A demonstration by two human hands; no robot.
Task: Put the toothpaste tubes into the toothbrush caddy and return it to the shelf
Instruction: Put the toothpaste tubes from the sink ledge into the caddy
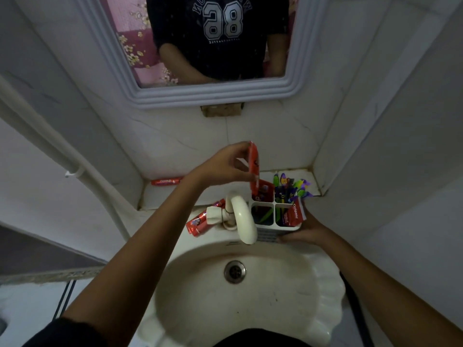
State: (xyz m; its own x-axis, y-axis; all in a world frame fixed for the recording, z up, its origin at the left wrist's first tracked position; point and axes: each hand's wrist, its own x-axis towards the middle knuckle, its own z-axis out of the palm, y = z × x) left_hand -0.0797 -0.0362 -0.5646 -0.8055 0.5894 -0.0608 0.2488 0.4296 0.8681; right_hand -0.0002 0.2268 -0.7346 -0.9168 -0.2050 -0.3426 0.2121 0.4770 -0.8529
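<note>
Toothpaste tubes: four red ones show. One is in the left hand [226, 164], one already stands in the caddy, two lie loose.
Held tube [254, 169]: upright, its lower end dipping into the caddy's far-left compartment, above a red pack already sitting there.
Left fingers [240, 149]: pinched on the top end of the held tube.
Toothbrush caddy [275, 231]: white, four compartments, standing on the basin's back rim just right of the cream tap [241, 216], not on the shelf.
Right hand [304, 231]: wrapped on the caddy's near right side, steadying it; fingers closed against its wall.
Colgate tube [295, 214]: stowed in the near-right compartment, leaning outward.
Toothbrushes [290, 187]: several bright ones fill the far-right compartment; a green handle lies in the near-left one.
Loose tube by the tap [200, 222]: flat on the basin rim, left of the tap, partly behind it.
Loose tube on the shelf [166, 181]: lying at the ledge's far left against the wall, well apart from the caddy.
Progress: roughly halfway, I'd judge. One tube is in and a second is going in.
Left to do: finish this drop, collect both loose tubes, then lift the caddy back onto the shelf behind the basin.
</note>
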